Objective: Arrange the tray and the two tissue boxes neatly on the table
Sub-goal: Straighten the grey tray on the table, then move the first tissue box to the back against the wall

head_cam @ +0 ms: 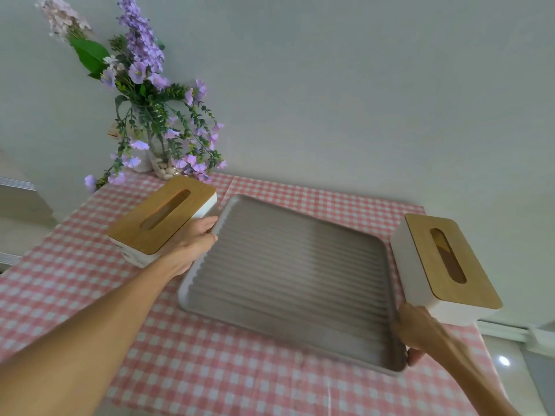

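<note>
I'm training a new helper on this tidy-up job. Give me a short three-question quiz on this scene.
1. True or false: both hands grip the tray.
2. What stands behind the left tissue box: A) a lamp, B) a vase of flowers, C) a kettle?
3. What covers the table?

Key:
1. True: left hand on its left rim, right hand at its near right corner.
2. B, vase of flowers.
3. A pink checked cloth.

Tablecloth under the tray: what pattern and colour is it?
The tablecloth is a pink-and-white gingham check, seen in the head view.
</note>
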